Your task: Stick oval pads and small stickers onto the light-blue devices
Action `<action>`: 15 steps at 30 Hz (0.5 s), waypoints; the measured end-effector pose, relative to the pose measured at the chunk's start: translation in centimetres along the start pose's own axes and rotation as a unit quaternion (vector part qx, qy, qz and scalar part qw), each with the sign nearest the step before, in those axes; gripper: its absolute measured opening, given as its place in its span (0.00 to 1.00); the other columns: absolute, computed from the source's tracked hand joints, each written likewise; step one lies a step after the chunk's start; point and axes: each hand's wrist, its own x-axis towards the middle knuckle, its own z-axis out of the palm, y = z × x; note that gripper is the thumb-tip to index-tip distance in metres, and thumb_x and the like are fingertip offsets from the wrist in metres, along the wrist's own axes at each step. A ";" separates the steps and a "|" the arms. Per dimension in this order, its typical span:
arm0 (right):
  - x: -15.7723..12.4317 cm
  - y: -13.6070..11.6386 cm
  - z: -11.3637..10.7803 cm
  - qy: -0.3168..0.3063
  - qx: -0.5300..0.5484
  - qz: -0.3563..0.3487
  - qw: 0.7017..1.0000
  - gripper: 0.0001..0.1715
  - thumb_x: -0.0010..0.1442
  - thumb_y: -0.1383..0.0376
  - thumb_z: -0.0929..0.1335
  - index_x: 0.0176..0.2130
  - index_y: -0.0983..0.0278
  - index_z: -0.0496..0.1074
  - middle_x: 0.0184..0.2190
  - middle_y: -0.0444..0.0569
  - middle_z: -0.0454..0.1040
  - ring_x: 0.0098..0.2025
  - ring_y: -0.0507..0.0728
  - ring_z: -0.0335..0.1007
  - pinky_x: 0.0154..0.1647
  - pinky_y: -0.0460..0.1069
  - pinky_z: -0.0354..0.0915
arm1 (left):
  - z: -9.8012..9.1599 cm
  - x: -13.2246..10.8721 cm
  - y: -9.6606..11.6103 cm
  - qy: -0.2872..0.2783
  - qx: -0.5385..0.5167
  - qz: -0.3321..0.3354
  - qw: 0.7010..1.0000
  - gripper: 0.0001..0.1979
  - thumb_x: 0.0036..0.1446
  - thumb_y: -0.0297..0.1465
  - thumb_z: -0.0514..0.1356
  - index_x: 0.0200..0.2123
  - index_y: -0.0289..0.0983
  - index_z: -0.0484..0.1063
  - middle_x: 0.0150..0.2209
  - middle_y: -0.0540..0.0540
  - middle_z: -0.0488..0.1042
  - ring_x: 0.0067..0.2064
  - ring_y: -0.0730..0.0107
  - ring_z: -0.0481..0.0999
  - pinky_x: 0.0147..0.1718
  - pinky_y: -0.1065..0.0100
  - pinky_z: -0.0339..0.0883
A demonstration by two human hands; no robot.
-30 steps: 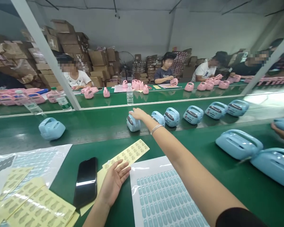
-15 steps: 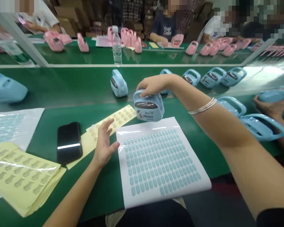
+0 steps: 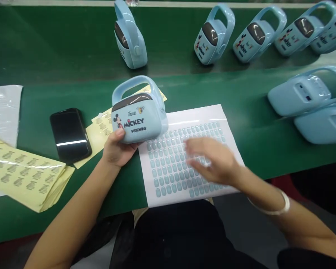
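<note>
My left hand (image 3: 117, 149) is closed under the lower left of a light-blue device (image 3: 140, 119) with a carry handle. The device is tilted, its dark window and printed Mickey front facing me. Over the white sticker sheet (image 3: 172, 168), my right hand (image 3: 212, 158) is blurred by motion, its thumb and fingers apart with nothing visible between them. Rows of small pale-blue rounded stickers cover that sheet, with a gap in the nearest row. Partly behind the device lies a yellow sticker sheet (image 3: 96, 134).
A black phone (image 3: 70, 135) lies to the left, near stacked yellow sticker sheets (image 3: 25, 172) and a clear-wrapped sheet (image 3: 5, 108). Another blue device (image 3: 134, 46) stands at the back, with several more (image 3: 212, 41) at back right. Two (image 3: 308, 93) lie on the right, ports up.
The device has passed from my right hand to my left and moved nearer. My right hand has drawn back over the sticker sheet. The view has tilted down.
</note>
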 end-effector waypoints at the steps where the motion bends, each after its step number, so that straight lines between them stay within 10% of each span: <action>1: -2.5 -1.0 0.3 -0.044 -0.001 -0.032 0.999 0.05 0.62 0.69 0.65 0.39 0.69 0.68 0.34 0.51 0.74 0.47 0.59 0.70 0.42 0.52 0.70 | 0.1 -0.1 0.1 0.010 -0.017 0.005 1.000 0.32 0.35 0.35 0.69 0.48 0.43 0.68 0.40 0.48 0.76 0.40 0.61 0.75 0.34 0.66 0.73; 3: -6.7 -2.7 1.0 -0.159 -0.007 0.000 0.987 0.13 0.62 0.62 0.65 0.42 0.70 0.70 0.41 0.56 0.74 0.55 0.65 0.64 0.47 0.59 0.69 | 0.2 -0.3 0.1 0.025 -0.049 0.012 0.998 0.32 0.34 0.34 0.68 0.48 0.46 0.68 0.40 0.50 0.77 0.39 0.64 0.75 0.35 0.67 0.73; 7: -10.1 -4.2 2.4 -0.138 -0.046 0.043 0.988 0.09 0.62 0.65 0.65 0.37 0.69 0.72 0.44 0.54 0.75 0.56 0.66 0.63 0.48 0.61 0.69 | 0.4 -0.9 -0.6 0.032 -0.068 0.008 0.997 0.33 0.34 0.35 0.68 0.49 0.46 0.68 0.36 0.52 0.78 0.36 0.64 0.77 0.34 0.66 0.73; 15: -4.0 -3.4 0.3 0.039 0.027 0.043 0.998 0.07 0.65 0.69 0.62 0.40 0.70 0.69 0.35 0.51 0.74 0.42 0.57 0.73 0.41 0.55 0.75 | 0.0 -2.1 -1.4 -0.063 -0.068 -0.043 0.995 0.33 0.38 0.39 0.66 0.52 0.44 0.69 0.29 0.50 0.79 0.31 0.58 0.78 0.31 0.61 0.74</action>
